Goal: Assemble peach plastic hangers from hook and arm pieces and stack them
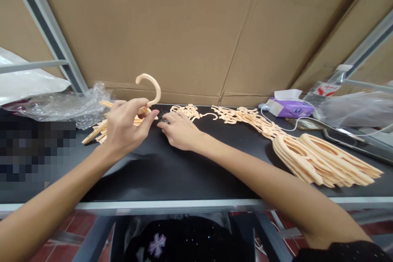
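Note:
My left hand (pixel 127 127) is closed around a cream plastic hanger (pixel 157 90), whose hook stands up above the fingers. Just right of it, my right hand (pixel 181 130) reaches to a small heap of dark, shiny bits (pixel 165 117) on the black table; its fingertips are bent together there, and whatever they pinch is too small to make out. More cream hanger pieces (pixel 100 131) lie under and left of my left hand. Behind my right hand sits a pile of loose cream hooks (pixel 188 111).
At the right lie stacked cream hangers (pixel 307 159), their hooks trailing back-left. Beyond them are a purple tissue pack (pixel 290 107), a bottle (pixel 327 90), a white cable and a phone. Clear plastic wrap (pixel 67 108) lies at left. Cardboard stands behind the black table (pixel 190 176).

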Demonstrator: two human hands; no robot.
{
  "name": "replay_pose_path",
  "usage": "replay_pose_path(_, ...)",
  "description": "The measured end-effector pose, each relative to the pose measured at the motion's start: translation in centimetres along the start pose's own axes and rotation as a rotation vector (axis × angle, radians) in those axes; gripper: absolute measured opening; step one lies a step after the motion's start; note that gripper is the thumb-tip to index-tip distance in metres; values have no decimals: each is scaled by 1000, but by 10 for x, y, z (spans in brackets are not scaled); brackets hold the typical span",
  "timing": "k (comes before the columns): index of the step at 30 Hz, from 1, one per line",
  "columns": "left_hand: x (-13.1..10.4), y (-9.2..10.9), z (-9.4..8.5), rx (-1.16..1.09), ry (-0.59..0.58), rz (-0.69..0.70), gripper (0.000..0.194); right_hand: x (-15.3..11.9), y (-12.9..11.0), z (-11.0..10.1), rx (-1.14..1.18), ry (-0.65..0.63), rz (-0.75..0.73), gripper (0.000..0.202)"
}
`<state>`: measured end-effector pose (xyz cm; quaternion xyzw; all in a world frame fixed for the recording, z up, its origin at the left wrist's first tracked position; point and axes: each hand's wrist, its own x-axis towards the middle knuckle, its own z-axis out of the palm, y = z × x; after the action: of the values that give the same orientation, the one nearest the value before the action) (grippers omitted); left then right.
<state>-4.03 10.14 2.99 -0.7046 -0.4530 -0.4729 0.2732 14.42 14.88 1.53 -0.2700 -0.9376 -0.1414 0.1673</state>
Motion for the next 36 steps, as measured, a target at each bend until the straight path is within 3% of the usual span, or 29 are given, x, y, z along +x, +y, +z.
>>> replay_pose_path(7, 2, -9, 4, 190, -235, -31, 20, 43, 0, 19, 42, 3, 157, 30)
replay_pose_path(13, 5, -23, 5, 461, -508, -143, 26, 50, -2, 22, 46, -13, 209, 32)
replay_pose_path(17, 7, -26, 3, 512, -639, -186, 26, 48, -1, 24, -8, -25, 184, 25)
replay_pose_path(21, 9, -28, 3, 479, -695, -182, 26, 46, 2, 28, -45, -7, 169, 25)
replay_pose_path(28, 8, -32, 6, 336, -695, -170, 23, 48, 4, 33, -80, 15, 143, 29)
replay_pose_path(36, 6, -31, 7, 280, -688, -146, 24, 35, 20, 19, -80, 76, 175, 28)
